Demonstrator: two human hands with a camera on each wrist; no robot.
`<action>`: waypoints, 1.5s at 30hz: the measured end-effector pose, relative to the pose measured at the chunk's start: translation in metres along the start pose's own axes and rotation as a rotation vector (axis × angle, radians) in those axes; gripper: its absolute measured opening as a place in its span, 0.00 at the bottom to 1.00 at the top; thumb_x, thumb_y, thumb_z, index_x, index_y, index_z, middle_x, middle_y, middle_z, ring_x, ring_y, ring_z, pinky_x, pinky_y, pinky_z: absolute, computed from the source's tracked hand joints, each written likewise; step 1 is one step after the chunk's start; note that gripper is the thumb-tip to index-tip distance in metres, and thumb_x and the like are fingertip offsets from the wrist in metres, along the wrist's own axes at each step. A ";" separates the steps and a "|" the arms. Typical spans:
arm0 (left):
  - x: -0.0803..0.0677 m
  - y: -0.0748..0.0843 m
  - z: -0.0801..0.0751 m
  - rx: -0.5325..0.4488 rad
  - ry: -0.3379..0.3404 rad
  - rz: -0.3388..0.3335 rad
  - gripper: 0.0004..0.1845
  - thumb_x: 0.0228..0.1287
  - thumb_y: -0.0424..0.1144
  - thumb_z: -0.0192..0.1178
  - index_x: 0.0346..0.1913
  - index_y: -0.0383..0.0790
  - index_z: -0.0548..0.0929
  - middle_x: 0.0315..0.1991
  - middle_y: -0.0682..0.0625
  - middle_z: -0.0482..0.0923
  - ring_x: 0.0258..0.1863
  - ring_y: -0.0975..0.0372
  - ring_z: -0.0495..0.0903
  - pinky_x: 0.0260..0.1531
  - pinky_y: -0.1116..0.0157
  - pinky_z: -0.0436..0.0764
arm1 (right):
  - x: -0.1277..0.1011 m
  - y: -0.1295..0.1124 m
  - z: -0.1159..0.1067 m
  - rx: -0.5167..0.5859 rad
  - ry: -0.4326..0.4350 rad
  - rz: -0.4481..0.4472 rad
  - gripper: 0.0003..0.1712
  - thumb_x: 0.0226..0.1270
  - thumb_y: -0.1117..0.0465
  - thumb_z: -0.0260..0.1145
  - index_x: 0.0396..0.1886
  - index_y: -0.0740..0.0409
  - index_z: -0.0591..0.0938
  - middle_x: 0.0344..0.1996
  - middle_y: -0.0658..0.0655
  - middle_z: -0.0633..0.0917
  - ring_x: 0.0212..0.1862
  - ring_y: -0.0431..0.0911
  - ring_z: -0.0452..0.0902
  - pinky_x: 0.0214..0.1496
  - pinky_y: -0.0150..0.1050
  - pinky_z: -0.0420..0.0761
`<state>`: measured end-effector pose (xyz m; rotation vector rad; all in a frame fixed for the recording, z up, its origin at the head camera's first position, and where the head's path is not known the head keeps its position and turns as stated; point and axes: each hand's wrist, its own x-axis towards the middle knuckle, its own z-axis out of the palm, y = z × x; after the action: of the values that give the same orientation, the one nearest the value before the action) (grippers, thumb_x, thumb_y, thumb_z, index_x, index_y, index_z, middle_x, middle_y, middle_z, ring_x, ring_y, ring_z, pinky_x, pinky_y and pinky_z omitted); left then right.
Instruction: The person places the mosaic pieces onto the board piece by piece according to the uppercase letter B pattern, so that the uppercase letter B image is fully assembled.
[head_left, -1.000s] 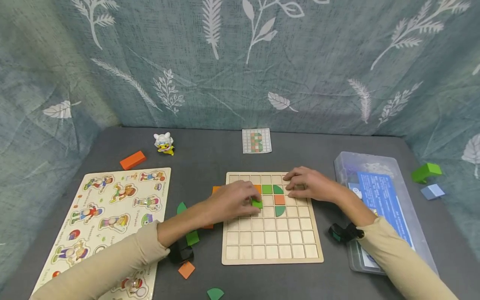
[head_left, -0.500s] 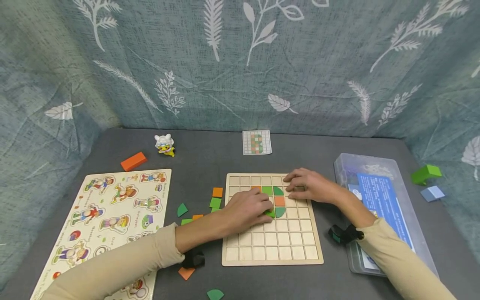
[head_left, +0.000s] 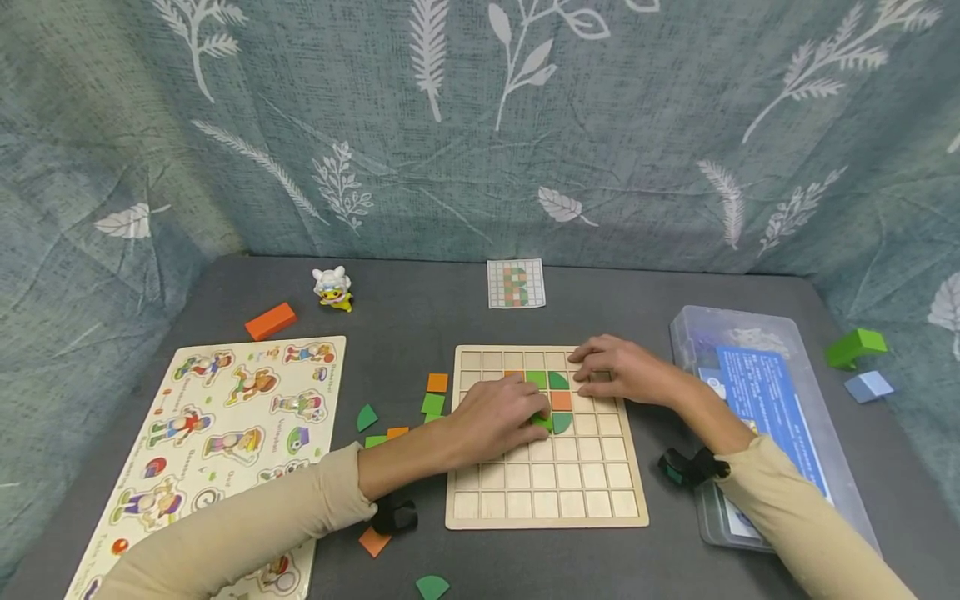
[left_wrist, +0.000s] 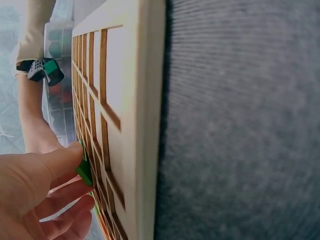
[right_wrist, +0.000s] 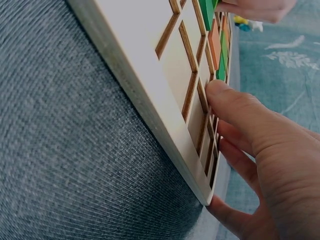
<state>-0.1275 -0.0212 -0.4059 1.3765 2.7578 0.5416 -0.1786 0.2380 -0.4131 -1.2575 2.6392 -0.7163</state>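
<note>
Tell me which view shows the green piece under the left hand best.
The left wrist view: the green piece sits edge-on against the wooden grid board, pinched by the left hand. The head view shows only a sliver past the fingers. The right wrist view shows a green bit at the frame top, unclear.

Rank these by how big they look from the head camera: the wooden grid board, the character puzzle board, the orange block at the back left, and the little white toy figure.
1. character puzzle board, partly cut off
2. wooden grid board
3. orange block and white toy figure: too alike to rank.
</note>
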 end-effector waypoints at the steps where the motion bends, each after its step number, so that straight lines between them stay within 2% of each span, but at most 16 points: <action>1: 0.000 0.000 0.000 -0.003 -0.003 -0.005 0.08 0.62 0.48 0.65 0.36 0.49 0.85 0.35 0.58 0.83 0.33 0.66 0.74 0.23 0.74 0.69 | 0.000 0.000 0.000 0.001 0.000 -0.003 0.08 0.60 0.59 0.71 0.39 0.54 0.87 0.51 0.58 0.82 0.53 0.52 0.78 0.50 0.46 0.80; 7: 0.002 0.000 -0.002 -0.029 -0.015 -0.029 0.07 0.60 0.49 0.66 0.33 0.50 0.85 0.33 0.59 0.84 0.32 0.67 0.75 0.22 0.74 0.68 | 0.000 0.002 0.000 -0.006 0.004 -0.014 0.08 0.61 0.60 0.70 0.40 0.54 0.87 0.51 0.59 0.82 0.53 0.53 0.77 0.50 0.47 0.80; 15: 0.002 0.002 -0.002 -0.032 -0.045 -0.058 0.08 0.61 0.49 0.66 0.35 0.50 0.87 0.35 0.57 0.84 0.35 0.66 0.78 0.22 0.72 0.71 | 0.000 0.000 0.000 0.002 -0.010 0.007 0.09 0.61 0.59 0.70 0.40 0.54 0.87 0.52 0.58 0.82 0.54 0.53 0.77 0.52 0.48 0.79; 22: 0.003 0.005 0.002 0.082 -0.035 -0.025 0.07 0.66 0.41 0.61 0.32 0.52 0.87 0.35 0.57 0.82 0.34 0.65 0.78 0.19 0.71 0.72 | -0.003 0.005 0.003 -0.021 0.014 -0.028 0.08 0.60 0.59 0.70 0.39 0.53 0.87 0.50 0.58 0.83 0.52 0.53 0.78 0.51 0.48 0.79; 24: 0.002 0.006 0.001 0.090 -0.054 -0.017 0.06 0.66 0.41 0.61 0.34 0.51 0.88 0.37 0.56 0.83 0.37 0.64 0.78 0.21 0.71 0.73 | -0.003 0.005 0.003 -0.023 0.015 -0.028 0.08 0.60 0.59 0.71 0.39 0.54 0.87 0.50 0.58 0.83 0.52 0.52 0.78 0.51 0.48 0.79; 27: -0.004 0.004 -0.005 0.073 -0.078 -0.026 0.07 0.66 0.41 0.60 0.40 0.50 0.88 0.42 0.55 0.83 0.42 0.62 0.78 0.28 0.69 0.77 | -0.003 0.004 0.002 -0.018 0.008 -0.015 0.08 0.60 0.59 0.71 0.39 0.53 0.87 0.51 0.58 0.82 0.53 0.52 0.78 0.51 0.47 0.79; 30: -0.019 -0.006 -0.017 0.037 -0.042 -0.067 0.09 0.66 0.42 0.60 0.45 0.49 0.87 0.46 0.54 0.83 0.47 0.60 0.78 0.38 0.65 0.80 | -0.003 0.003 0.001 -0.014 -0.003 -0.005 0.09 0.61 0.58 0.70 0.40 0.53 0.87 0.52 0.58 0.82 0.54 0.52 0.77 0.52 0.48 0.79; 33: -0.042 -0.025 -0.032 -0.021 0.014 -0.173 0.11 0.66 0.42 0.61 0.49 0.47 0.85 0.48 0.51 0.83 0.48 0.58 0.79 0.41 0.60 0.81 | -0.001 0.003 0.001 -0.012 -0.011 -0.001 0.08 0.62 0.58 0.69 0.41 0.53 0.87 0.52 0.58 0.82 0.54 0.53 0.77 0.53 0.49 0.78; 38: -0.090 -0.060 -0.050 -0.064 0.039 -0.376 0.15 0.63 0.40 0.64 0.52 0.43 0.84 0.51 0.46 0.81 0.51 0.52 0.77 0.48 0.52 0.79 | 0.000 0.004 0.002 -0.015 -0.009 -0.016 0.09 0.62 0.58 0.69 0.41 0.54 0.87 0.52 0.59 0.82 0.54 0.53 0.77 0.53 0.49 0.78; 42: -0.129 -0.075 -0.058 -0.087 0.059 -0.431 0.15 0.61 0.37 0.66 0.52 0.42 0.83 0.50 0.46 0.82 0.51 0.51 0.78 0.51 0.49 0.77 | 0.000 0.004 0.003 -0.016 -0.004 -0.020 0.09 0.61 0.58 0.70 0.41 0.53 0.87 0.52 0.59 0.82 0.54 0.53 0.77 0.53 0.49 0.79; 45: -0.150 -0.077 -0.059 -0.103 0.084 -0.432 0.16 0.60 0.37 0.67 0.51 0.43 0.83 0.47 0.49 0.82 0.40 0.59 0.78 0.42 0.58 0.78 | -0.001 0.004 0.001 -0.016 -0.009 -0.007 0.09 0.61 0.58 0.70 0.41 0.53 0.87 0.52 0.59 0.82 0.54 0.53 0.77 0.53 0.49 0.79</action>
<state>-0.1050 -0.1982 -0.3953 0.7172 2.9136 0.7119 -0.1802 0.2403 -0.4161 -1.2724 2.6401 -0.6901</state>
